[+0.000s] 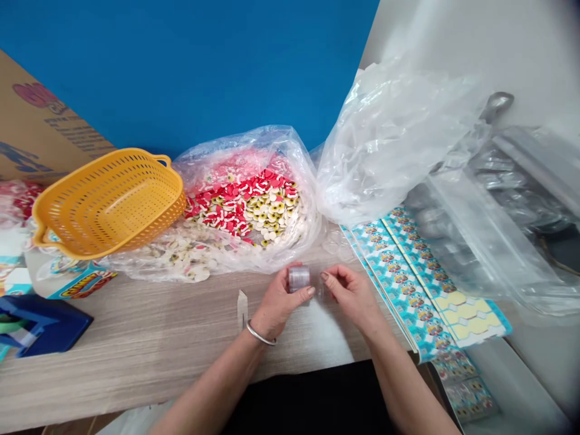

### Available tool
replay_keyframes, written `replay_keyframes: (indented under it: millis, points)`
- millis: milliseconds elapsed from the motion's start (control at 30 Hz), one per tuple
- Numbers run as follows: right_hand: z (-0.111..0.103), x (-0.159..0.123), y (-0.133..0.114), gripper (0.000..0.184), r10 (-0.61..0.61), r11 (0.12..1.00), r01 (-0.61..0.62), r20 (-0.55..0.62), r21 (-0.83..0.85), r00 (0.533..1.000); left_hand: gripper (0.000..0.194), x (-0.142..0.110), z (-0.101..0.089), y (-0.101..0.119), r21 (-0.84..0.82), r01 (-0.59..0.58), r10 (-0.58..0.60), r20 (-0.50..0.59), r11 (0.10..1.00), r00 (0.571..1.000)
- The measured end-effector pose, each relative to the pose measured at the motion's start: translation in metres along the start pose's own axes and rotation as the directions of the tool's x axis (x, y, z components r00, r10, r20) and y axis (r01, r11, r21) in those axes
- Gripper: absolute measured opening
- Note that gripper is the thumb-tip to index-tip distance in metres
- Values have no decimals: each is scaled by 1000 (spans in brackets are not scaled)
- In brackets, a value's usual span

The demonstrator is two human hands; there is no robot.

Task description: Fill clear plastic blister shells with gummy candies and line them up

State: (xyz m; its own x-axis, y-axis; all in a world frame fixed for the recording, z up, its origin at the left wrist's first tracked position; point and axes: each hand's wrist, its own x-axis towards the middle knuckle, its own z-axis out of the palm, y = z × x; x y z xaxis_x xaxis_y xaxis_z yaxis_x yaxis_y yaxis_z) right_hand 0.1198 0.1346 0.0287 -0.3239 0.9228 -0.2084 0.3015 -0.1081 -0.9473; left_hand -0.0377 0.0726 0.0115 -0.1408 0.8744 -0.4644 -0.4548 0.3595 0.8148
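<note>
L hand (pixel 281 296) is curled round a short cylindrical stack of clear plastic discs (pixel 299 278), just above the table and near its front edge; R hand (pixel 351 293) is just beside it, thumb & fingertips drawn in narrow — can't tell if they've closed on a thin clear piece, too blurred. Main risk, I'd say: the stack looks slick and is held only from one side, so a loose thumb could let discs slide & scatter; clear plastic on pale wood would be hard to spot, esp. w/ glare there. Surface: grey-brown wood-grain table (pixel 149 338), w/ a small pale strip (pixel 243 308) lying left of the L wrist. Behind the hands, an open clear plastic bag (pixel 290 136) of red, white & yellow pieces (pixel 254 208); to its left, a yellow-orange slotted plastic basket (pixel 113 208), plus a dark blue angular holder (pixel 58 326). Right side's crowded — teal printed sheets (pixel 408 272) under a puffy translucent bag (pixel 389 139). Room: bright blue panel (pixel 226 66) at back, pale grey wall (pixel 512 36) right, brown cardboard box (pixel 45 133) far left.
</note>
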Motion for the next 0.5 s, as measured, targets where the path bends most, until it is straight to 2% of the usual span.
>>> replay_keyframes:
  millis: [67,100,133,167,233,300,500]
  points:
    - [-4,1,-1,34,-31,998,20,-187,-64,982,75,-1,-1,1,-32,32,-31,17,999,999]
    - [-5,2,-1,35,-51,995,29,-244,-94,968,76,-1,-1,1,-38,41,-40,24,998,999]
    - [-5,1,-2,35,-60,994,36,-246,-101,967,77,-1,-1,1,-38,40,-39,30,998,999]
    - [-5,0,-3,32,-54,996,40,-191,-77,980,77,-1,-1,0,-33,31,-30,37,999,999]
    - [-1,-2,-4,27,-20,999,20,12,36,1000,75,-1,-1,-1,-14,6,-5,58,1000,998]
    - [3,-5,-3,26,1,992,-21,163,121,987,74,-1,0,-1,2,-10,10,79,1000,997]
    - [7,-8,-3,27,14,982,-50,194,182,981,72,-5,1,3,-71,27,-20,98,997,995]
